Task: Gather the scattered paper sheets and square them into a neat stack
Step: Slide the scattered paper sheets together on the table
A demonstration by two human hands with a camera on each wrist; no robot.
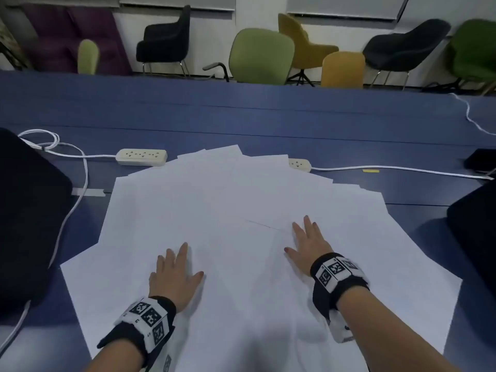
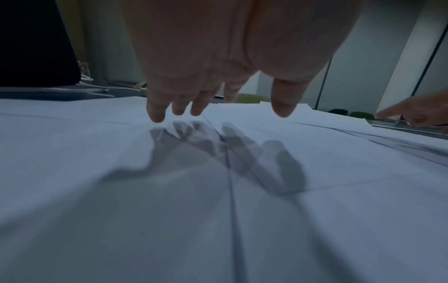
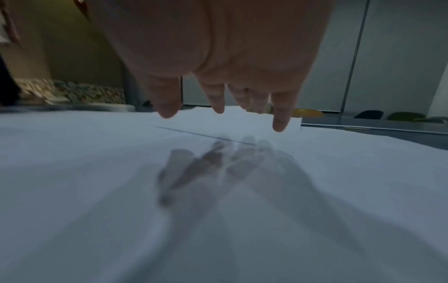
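Several white paper sheets (image 1: pixel 241 200) lie fanned out and overlapping across the blue table (image 1: pixel 241 116). My left hand (image 1: pixel 174 275) hovers palm down over the near left part of the fan, fingers straight and spread. My right hand (image 1: pixel 308 245) hovers palm down over the middle right part, fingers likewise spread. In the left wrist view my left hand (image 2: pixel 218 107) hangs a little above the sheets (image 2: pixel 218 210) and throws a shadow on them. The right wrist view shows my right hand (image 3: pixel 225 114) just above the sheets (image 3: pixel 218 220). Neither hand holds anything.
A white power strip (image 1: pixel 141 157) with its cable lies beyond the fan's left, and a second strip (image 1: pixel 300 164) peeks out at the far edge. Dark bags sit at left (image 1: pixel 26 224) and right (image 1: pixel 475 232). Chairs (image 1: pixel 260 56) stand behind the table.
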